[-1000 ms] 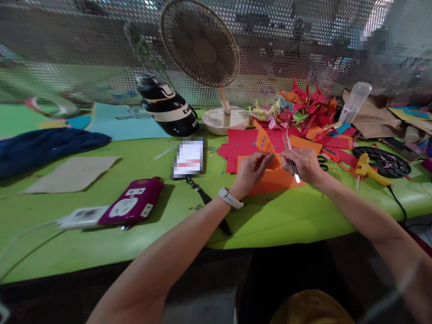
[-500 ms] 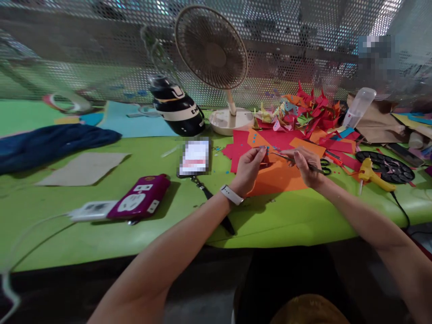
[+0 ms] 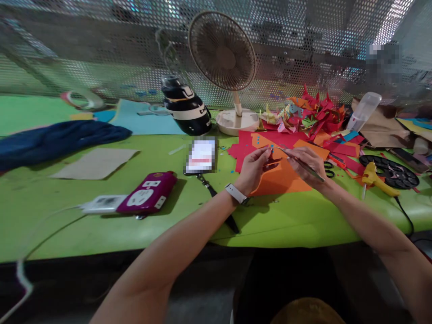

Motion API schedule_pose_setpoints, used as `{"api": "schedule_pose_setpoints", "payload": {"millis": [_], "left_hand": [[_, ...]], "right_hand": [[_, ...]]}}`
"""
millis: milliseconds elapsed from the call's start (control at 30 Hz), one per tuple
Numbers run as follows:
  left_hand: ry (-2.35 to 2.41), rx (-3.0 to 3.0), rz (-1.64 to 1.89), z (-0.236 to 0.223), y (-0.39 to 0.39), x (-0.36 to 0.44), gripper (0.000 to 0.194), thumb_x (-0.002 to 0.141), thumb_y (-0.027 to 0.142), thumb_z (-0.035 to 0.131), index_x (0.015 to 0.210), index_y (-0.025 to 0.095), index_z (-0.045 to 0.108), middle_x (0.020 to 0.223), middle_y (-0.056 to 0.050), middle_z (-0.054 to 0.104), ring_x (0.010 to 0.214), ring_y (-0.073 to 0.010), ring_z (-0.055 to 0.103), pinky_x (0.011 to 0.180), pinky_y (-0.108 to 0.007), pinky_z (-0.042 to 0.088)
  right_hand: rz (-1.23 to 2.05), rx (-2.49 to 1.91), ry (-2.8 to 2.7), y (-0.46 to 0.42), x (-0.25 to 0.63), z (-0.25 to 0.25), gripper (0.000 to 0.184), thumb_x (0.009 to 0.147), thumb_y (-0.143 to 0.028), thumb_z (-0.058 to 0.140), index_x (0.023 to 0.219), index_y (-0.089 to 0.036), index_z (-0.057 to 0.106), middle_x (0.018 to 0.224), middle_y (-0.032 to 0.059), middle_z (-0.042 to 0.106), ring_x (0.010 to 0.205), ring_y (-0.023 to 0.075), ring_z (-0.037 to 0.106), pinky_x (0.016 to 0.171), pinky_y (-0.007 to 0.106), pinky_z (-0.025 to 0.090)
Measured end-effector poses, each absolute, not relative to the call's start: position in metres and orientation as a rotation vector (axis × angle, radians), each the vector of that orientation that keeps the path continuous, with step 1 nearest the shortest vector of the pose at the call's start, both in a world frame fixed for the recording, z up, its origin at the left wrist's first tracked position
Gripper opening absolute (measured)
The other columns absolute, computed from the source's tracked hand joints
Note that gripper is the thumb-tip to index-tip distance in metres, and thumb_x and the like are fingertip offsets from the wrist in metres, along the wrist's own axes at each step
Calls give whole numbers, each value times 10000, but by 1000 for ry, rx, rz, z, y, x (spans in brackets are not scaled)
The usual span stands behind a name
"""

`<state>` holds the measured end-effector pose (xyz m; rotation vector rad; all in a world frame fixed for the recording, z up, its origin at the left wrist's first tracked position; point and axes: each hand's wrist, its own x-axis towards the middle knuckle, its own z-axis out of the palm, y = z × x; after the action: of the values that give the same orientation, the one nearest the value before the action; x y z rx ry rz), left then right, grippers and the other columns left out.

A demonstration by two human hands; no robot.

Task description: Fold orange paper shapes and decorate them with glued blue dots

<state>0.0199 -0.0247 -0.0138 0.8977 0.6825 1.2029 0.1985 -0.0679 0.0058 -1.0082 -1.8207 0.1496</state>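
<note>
My left hand (image 3: 254,168) pinches a small folded orange paper piece (image 3: 270,155) above the green table (image 3: 101,229). A white watch sits on that wrist. My right hand (image 3: 305,163) grips metal tweezers (image 3: 297,160), their tip pointing left at the paper by my left fingertips. Under both hands lies an orange paper sheet (image 3: 281,180) on top of red sheets (image 3: 245,146).
A desk fan (image 3: 224,58) and a black helmet (image 3: 186,107) stand behind. A phone (image 3: 200,156), a magenta power strip (image 3: 148,198), brown card (image 3: 96,163) and blue cloth (image 3: 57,139) lie left. A folded paper pile (image 3: 308,114), scissors (image 3: 329,165), yellow glue gun (image 3: 380,177) and black disc (image 3: 391,165) lie right.
The tweezers swung from upright to lying flat, tip pointing left at the paper. The orange piece came down lower in my left fingers. The view drifted left.
</note>
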Motion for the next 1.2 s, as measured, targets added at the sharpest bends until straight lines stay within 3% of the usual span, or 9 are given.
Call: {"api": "schedule_pose_setpoints", "payload": {"millis": [333,800,1200], "left_hand": [[691,917,1196,-11,-26,20,233,744,305,797,871,163,662,798,3,690,747,-150,731,689,-253,561],[713,960,1236,-17,-21,20,257,700,350,823,818,169,685,719,15,673,655,-118,692,709,-265,562],[701,937,1220,-15,-23,22,399,552,428,898,755,147,700,647,20,669,577,-96,642,644,-237,550]], "right_hand": [[-168,-800,-2137,-61,213,7,293,953,-253,537,1199,-259,696,1169,78,731,1091,208,690,977,362,549],[-465,-738,-2212,-54,219,2,287,960,-222,541,1214,-221,675,1127,70,751,1008,163,722,822,295,529],[-558,-805,-2299,-53,220,0,327,979,-203,496,1263,-246,652,1184,67,731,989,176,713,789,333,480]]}}
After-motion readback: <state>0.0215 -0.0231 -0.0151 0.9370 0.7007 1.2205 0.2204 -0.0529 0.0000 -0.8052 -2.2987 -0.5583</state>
